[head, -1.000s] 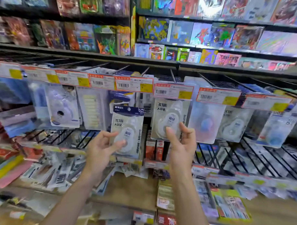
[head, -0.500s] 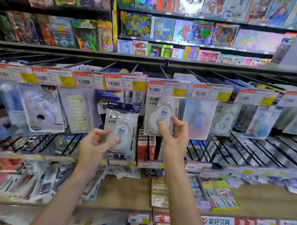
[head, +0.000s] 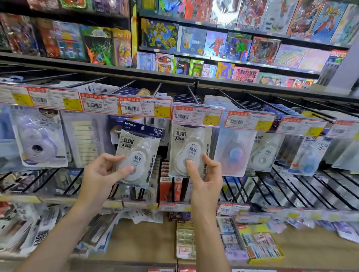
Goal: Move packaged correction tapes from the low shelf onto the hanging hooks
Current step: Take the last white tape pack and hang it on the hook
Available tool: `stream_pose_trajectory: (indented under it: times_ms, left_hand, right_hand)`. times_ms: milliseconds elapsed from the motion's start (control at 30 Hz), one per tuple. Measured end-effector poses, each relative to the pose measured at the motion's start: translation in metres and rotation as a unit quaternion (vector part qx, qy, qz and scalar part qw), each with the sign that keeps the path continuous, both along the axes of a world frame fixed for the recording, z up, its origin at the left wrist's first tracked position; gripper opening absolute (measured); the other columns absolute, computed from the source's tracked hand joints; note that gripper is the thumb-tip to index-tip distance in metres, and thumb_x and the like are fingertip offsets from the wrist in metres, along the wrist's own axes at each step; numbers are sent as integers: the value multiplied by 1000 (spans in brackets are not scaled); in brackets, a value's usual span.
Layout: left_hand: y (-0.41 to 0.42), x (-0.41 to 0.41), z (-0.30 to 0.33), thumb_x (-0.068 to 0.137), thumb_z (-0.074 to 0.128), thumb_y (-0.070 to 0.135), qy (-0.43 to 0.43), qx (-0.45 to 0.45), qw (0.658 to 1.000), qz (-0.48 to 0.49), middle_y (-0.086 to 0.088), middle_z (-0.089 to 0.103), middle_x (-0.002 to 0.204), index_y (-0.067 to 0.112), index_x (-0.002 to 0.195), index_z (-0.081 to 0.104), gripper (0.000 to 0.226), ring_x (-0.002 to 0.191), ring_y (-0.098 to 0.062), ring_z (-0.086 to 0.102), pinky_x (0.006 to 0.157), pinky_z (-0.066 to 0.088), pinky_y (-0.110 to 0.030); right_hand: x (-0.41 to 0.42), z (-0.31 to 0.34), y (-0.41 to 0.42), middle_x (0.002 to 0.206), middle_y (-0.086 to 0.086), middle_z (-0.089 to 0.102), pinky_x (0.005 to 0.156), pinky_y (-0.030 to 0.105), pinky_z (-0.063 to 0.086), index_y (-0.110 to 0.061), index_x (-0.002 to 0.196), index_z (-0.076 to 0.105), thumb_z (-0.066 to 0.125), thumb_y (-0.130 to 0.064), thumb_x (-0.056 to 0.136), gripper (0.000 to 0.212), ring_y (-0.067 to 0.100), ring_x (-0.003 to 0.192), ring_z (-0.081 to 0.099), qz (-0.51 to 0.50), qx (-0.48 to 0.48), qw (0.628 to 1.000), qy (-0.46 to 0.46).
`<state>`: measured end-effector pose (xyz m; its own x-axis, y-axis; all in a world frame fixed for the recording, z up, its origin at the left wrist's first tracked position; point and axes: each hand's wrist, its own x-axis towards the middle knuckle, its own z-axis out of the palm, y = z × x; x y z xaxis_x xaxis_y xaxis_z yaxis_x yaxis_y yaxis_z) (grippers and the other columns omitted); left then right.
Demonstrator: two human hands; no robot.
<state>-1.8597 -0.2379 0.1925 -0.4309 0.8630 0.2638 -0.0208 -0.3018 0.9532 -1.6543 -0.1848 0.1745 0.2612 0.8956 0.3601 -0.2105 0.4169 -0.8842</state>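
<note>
My left hand [head: 101,173] pinches a packaged white correction tape [head: 136,152] with a dark blue header, held up in front of the hooks and tilted slightly right. My right hand [head: 205,177] grips the lower part of a matching correction tape pack [head: 189,144] that hangs on a hook [head: 193,95] under a red and yellow price tag [head: 196,116]. The thumb lies on the front of the pack and the fingers reach round its right edge. Loose packs lie on the low wooden shelf [head: 146,240] below.
More packs hang on black wire hooks [head: 232,101] left and right, each row behind a price label. A lower row of hooks [head: 284,188] holds further stationery. A yellow tray [head: 260,244] of small items sits on the low shelf. Toy boxes [head: 214,43] fill the upper shelves.
The view has shifted left and slightly down. Both hands keep their holds, the left pack staying raised beside the hanging one.
</note>
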Motion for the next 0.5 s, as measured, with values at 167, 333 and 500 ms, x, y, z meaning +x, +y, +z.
stream_pose_trajectory:
  times_ms: [167,333,500]
  left_hand:
    - [0,1,-1,74,79,-1,8,8,1000,1,14,76,98,15,85,64,24,96,-3,70,82,50,-19]
    - [2,1,2,75,78,-1,12,23,1000,-3,11,76,97,14,87,65,23,95,-8,71,77,54,-15]
    - [2,4,0,74,78,0,-1,19,1000,-15,6,77,99,17,83,66,23,100,-23,71,88,53,-30]
  right_hand:
    - [0,5,0,119,-16,64,108,32,43,-23,110,61,74,-23,90,23,-5,118,55,-30,22,998,-49]
    - [-8,6,2,118,-19,64,107,43,45,-30,111,62,75,-28,90,25,1,112,57,-51,4,997,-57]
    - [-20,2,1,116,-12,64,96,33,50,-30,122,60,72,-34,91,33,8,112,59,-83,6,994,-76]
